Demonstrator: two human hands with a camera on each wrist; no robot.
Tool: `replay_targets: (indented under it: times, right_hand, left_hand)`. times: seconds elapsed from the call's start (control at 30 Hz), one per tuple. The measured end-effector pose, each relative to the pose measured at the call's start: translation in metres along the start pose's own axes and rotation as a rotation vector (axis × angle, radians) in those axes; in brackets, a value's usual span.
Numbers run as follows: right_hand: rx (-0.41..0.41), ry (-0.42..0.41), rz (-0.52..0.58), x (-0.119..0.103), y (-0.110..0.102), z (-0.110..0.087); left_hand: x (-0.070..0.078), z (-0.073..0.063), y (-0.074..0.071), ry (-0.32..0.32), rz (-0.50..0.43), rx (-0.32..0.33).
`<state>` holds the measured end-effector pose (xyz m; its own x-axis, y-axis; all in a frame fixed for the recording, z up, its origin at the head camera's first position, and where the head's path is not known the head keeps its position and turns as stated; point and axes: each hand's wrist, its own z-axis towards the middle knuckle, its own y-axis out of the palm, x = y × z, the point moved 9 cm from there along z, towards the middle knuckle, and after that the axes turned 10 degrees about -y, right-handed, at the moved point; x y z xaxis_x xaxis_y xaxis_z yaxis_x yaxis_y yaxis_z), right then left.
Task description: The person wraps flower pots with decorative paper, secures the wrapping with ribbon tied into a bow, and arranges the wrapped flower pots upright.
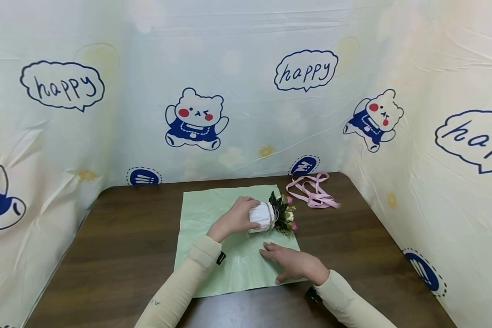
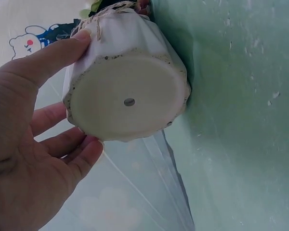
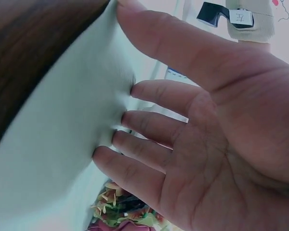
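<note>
A white ribbed flower pot [image 1: 262,217] with twine round its rim lies on its side on a pale green sheet [image 1: 225,264]. Artificial flowers [image 1: 286,214] with dark leaves stick out of it to the right. My left hand [image 1: 238,217] grips the pot from its base end, thumb on one side and fingers on the other. In the left wrist view the pot's base [image 2: 127,96] shows a small hole. My right hand [image 1: 292,263] rests its fingertips on the sheet near its front right edge, fingers extended and holding nothing.
A loosely looped pink ribbon [image 1: 317,196] lies at the back right of the brown wooden table [image 1: 118,246]. A printed curtain [image 1: 246,68] with bears and "happy" bubbles surrounds the table at the back and sides.
</note>
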<state>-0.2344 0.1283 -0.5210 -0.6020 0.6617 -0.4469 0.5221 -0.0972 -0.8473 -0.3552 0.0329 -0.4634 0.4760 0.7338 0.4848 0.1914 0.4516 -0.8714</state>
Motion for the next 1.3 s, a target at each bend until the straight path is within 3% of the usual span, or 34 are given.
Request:
replay_targets:
  times: [0.33,0.47,0.63,0.8,0.9,1.0,1.13,1.3]
  right_hand:
    - [0.007,-0.013,0.001,-0.003,-0.002,0.004]
    - [0.031,-0.036,-0.018,-0.006,-0.005,0.004]
    - [0.146,-0.117,-0.033,-0.014,-0.027,0.005]
    - [0.315,-0.209,0.017,-0.024,-0.065,0.003]
    - [0.438,-0.24,-0.019,-0.026,-0.09,0.002]
    - [0.508,-0.233,-0.046,-0.021,-0.109,0.005]
    - [0.511,-0.213,-0.076,-0.014,-0.123,0.017]
    - [0.452,-0.172,-0.112,-0.004,-0.127,0.04]
  left_hand:
    - [-0.003,-0.002,-0.007,0.018,-0.002,0.026]
    - [-0.007,-0.009,-0.012,0.038,-0.043,0.02]
    - [-0.025,-0.026,-0.032,0.023,-0.156,0.05]
    - [-0.054,-0.05,-0.062,0.015,-0.205,0.175]
    - [-0.079,-0.067,-0.077,-0.044,-0.233,0.254]
    - [-0.105,-0.083,-0.084,-0.115,-0.296,0.297]
    - [-0.132,-0.099,-0.087,-0.216,-0.386,0.319]
    - [-0.162,-0.119,-0.09,-0.406,-0.394,0.362]
